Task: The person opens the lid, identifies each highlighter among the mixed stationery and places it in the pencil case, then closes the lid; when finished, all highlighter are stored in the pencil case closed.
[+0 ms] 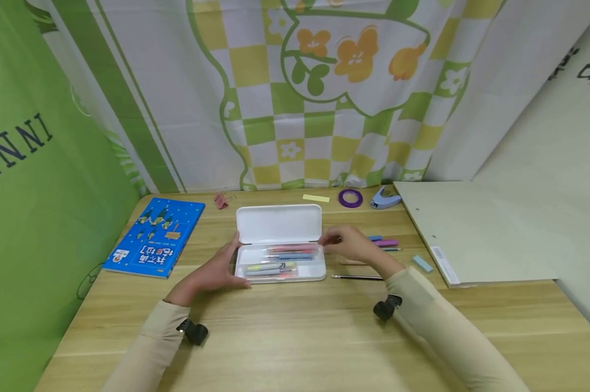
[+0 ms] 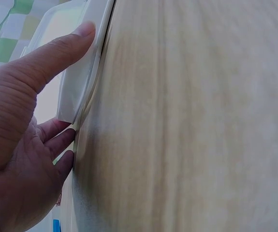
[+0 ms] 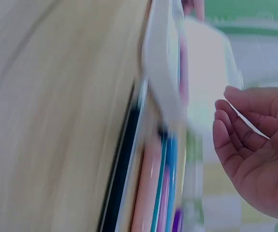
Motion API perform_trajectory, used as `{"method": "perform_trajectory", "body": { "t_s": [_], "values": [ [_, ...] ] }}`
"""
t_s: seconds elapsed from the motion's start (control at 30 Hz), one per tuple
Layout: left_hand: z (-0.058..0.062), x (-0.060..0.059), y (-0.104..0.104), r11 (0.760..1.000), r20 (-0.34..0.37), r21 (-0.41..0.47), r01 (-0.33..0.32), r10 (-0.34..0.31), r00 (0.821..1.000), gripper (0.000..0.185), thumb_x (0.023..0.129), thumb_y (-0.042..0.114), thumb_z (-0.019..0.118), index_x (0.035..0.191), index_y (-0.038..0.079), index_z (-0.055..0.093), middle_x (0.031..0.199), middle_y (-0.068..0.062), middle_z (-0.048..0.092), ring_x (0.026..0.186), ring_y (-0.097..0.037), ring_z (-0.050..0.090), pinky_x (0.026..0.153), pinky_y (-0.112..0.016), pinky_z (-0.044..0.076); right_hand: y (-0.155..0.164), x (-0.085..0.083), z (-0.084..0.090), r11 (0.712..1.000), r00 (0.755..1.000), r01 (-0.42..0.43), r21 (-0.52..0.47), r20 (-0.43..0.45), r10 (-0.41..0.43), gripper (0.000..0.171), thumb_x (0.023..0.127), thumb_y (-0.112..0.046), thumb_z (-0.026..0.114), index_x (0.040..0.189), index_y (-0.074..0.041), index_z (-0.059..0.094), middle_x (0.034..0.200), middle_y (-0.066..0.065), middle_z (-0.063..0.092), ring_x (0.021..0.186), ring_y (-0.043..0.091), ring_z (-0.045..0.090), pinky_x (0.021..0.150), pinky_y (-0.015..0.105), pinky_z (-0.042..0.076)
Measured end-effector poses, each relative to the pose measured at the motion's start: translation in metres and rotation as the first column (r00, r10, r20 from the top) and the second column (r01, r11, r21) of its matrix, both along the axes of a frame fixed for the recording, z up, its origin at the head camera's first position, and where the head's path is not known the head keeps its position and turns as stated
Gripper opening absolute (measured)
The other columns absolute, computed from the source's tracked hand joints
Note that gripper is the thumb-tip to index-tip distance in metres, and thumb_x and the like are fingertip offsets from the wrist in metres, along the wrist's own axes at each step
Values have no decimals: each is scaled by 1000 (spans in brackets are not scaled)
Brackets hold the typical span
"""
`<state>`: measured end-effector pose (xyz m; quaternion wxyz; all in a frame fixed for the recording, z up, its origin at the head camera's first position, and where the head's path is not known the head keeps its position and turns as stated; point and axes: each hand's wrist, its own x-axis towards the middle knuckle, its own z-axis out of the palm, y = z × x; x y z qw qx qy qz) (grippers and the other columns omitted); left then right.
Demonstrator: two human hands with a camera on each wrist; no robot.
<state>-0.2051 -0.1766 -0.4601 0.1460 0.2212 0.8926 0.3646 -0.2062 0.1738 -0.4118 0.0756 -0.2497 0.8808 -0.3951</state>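
Note:
A white pencil case lies on the table with its lid raised at the back. Several pens and markers lie inside it. My left hand holds the case's left end, its thumb along the front side and its fingers round the end. Just past the case's back right corner hovers my right hand, fingers loosely bent. In the right wrist view nothing shows between the thumb and fingers of this hand. Right of the case lie a black pencil and a purple pen, partly behind my forearm.
A blue book lies at the left, a pink binder clip behind it. Along the back are a yellow strip, a purple tape roll and a blue stapler. At the right, a pale eraser lies beside a large board.

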Motion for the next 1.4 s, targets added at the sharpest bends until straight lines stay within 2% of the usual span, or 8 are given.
{"method": "perform_trajectory", "body": {
  "t_s": [0.2, 0.33, 0.47, 0.67, 1.07, 1.27, 1.4],
  "values": [
    [0, 0, -1, 1000, -5, -1, 2, -2, 1000, 130, 67, 40, 85, 150, 2, -8, 145, -18, 31, 135, -32, 24, 111, -51, 19, 53, 8, -5, 994, 999, 43, 104, 4, -43, 13, 86, 1, 63, 98, 4, 69, 94, 14, 68, 86, 23, 61, 79, 38, 51],
    [-2, 0, -2, 1000, -6, 0, 3, -3, 1000, 131, 67, 41, 84, 150, 3, -9, 143, -17, 33, 134, -31, 25, 112, -50, 19, 75, 12, -10, 989, 999, 25, 148, -46, -18, 12, 83, 4, 66, 95, 5, 70, 91, 14, 68, 84, 25, 62, 75, 38, 52],
    [-4, 0, -2, 1000, -2, -1, -2, 2, 1000, 131, 67, 42, 84, 150, 4, -9, 147, -18, 29, 137, -32, 22, 112, -51, 19, 88, 16, -15, 988, 996, 13, 152, -89, 1, 12, 81, 4, 68, 93, 5, 69, 89, 12, 69, 83, 25, 63, 73, 36, 53],
    [-6, -1, -2, 1000, 4, -10, -3, 3, 1000, 130, 68, 43, 83, 150, 4, -10, 153, -18, 19, 140, -33, 15, 112, -51, 17, 96, 18, -20, 984, 998, 34, 174, -57, -24, 11, 79, 2, 72, 90, 0, 70, 85, 5, 68, 77, 16, 60, 67, 28, 50],
    [-4, 0, -1, 1000, 9, -13, -2, 2, 1000, 130, 68, 44, 83, 150, 6, -10, 156, -18, 6, 142, -35, 8, 112, -51, 16, 101, 12, -30, 990, 1000, 1, 138, 30, -5, 12, 79, 4, 69, 89, -2, 71, 80, 2, 65, 72, 12, 54, 63, 26, 47],
    [-4, -1, -1, 1000, 2, -8, 0, 0, 1000, 131, 67, 44, 83, 150, 4, -10, 155, -18, 13, 141, -34, 12, 112, -51, 17, 99, 12, -28, 995, 999, 2, 96, 45, -7, 11, 83, -2, 69, 93, -5, 73, 90, 5, 68, 81, 14, 58, 69, 27, 48],
    [-3, -1, -2, 1000, -10, -3, 1, -1, 1000, 131, 67, 42, 84, 150, 3, -9, 150, -18, 25, 139, -32, 19, 112, -50, 18, 85, 14, -15, 998, 996, 7, 58, 90, -12, 13, 87, -9, 67, 99, -8, 73, 101, 7, 68, 93, 20, 60, 78, 33, 49]
  ]
}}
